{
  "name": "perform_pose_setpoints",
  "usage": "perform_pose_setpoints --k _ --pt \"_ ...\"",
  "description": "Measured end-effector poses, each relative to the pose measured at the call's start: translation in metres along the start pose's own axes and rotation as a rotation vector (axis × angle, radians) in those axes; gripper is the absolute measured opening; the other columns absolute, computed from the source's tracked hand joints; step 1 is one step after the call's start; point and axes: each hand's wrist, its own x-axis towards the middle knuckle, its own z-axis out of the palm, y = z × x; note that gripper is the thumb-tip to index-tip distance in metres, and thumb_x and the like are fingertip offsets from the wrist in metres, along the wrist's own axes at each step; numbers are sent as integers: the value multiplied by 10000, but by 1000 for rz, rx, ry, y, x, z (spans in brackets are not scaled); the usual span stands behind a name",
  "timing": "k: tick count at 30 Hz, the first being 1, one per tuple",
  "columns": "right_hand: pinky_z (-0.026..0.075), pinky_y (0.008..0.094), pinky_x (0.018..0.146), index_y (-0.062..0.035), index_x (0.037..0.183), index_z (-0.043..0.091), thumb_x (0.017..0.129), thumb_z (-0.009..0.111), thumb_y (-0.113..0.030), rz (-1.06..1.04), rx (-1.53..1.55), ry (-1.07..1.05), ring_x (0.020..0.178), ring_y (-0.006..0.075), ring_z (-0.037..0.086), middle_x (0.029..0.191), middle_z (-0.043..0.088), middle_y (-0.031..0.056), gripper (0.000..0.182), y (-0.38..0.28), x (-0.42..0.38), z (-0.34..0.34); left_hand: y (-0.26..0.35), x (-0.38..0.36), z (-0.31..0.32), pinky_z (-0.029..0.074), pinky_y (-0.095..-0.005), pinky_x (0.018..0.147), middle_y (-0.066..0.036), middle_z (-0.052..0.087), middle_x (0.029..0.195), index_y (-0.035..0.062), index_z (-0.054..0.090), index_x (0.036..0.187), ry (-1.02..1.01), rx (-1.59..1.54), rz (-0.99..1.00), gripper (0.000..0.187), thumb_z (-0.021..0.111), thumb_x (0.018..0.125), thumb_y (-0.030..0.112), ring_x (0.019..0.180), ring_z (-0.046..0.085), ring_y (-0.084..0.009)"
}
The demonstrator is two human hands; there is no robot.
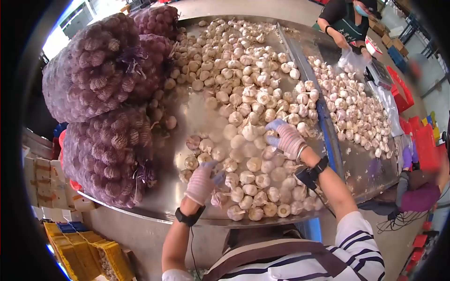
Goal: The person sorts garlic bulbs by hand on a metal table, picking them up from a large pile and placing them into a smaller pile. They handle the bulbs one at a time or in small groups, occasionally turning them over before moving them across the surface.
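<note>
Loose garlic bulbs lie on a metal table, just right of the near, gloved left hand and just left of the farther right hand, both with fingers parted, neither visibly gripping anything.

No lettering, label, brand, number or sign can be read anywhere in the head view right now.

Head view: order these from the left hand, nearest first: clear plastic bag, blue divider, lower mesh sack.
1. Lower mesh sack: just left of the left hand.
2. Blue divider: well to the hand's right.
3. Clear plastic bag: upper right, beyond the divider.
</note>
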Motion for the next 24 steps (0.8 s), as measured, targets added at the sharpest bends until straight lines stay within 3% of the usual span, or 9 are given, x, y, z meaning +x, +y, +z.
perform_pose_setpoints --k 4,6,7,11,12,14,18,23,24 --pt "457 404 879 -95 1068 593 772 647 -275 13 -69 89 995 350 563 1080 573 156 350 5 55 1 -7 49 18 514 -405 765 -183 581 1040 47 564 1157 -40 -47 210 417 713 781 150 864 615 -358" --pt "453 403 895 -96 1081 593 770 646 -266 16 -97 100 1020 349 558 1114 569 164 358 6 94 -1 -7 72 34 511 -426 807 -213 479 1235 83 464 1276 -43 73 463 598 726 741 135 927 603 -376" --pt "448 403 911 -96 1094 593 768 645 -256 16 -117 108 1045 347 552 1148 565 172 367 9 112 0 1 83 38 505 -452 828 -265 359 1357 118 382 1346 -317 254 270 750 744 689 112 944 604 -401" --pt "451 421 911 -109 1120 587 782 636 -290 -12 -347 99 1070 329 557 1153 581 152 386 37 174 31 27 103 42 522 -440 789 -352 191 1427 134 377 1356 -538 417 203 759 732 686 119 927 618 -407" --pt "451 421 911 -109 1120 587 782 636 -290 -10 -347 100 1070 329 557 1153 581 152 386 36 181 32 23 109 49 522 -440 789 -352 191 1427 134 377 1356 -540 418 205 759 732 686 119 927 618 -407" --pt "453 442 901 -141 1175 563 777 650 -308 227 -385 -69 1081 325 557 1170 572 140 441 30 193 33 9 118 66 533 -435 748 -371 168 1422 135 373 1355 -547 379 180 749 710 687 95 906 623 -398" --pt "469 433 856 -155 1133 567 743 672 -335 191 -504 -124 1011 322 567 1113 569 136 442 36 210 37 2 124 69 533 -451 713 -387 228 1377 122 391 1327 -472 301 329 765 711 641 15 877 614 -410" --pt "470 433 838 -111 1029 581 683 682 -317 191 -460 -196 986 340 562 1051 579 160 415 47 224 40 1 118 51 534 -448 760 -294 265 1358 125 425 1277 -448 52 293 744 757 617 36 875 599 -439" --pt "470 433 838 -111 1029 581 683 682 -317 183 -471 -206 986 340 562 1051 579 160 415 46 222 37 4 114 45 531 -455 774 -274 267 1354 133 435 1253 -442 21 247 741 774 602 31 936 575 -446"
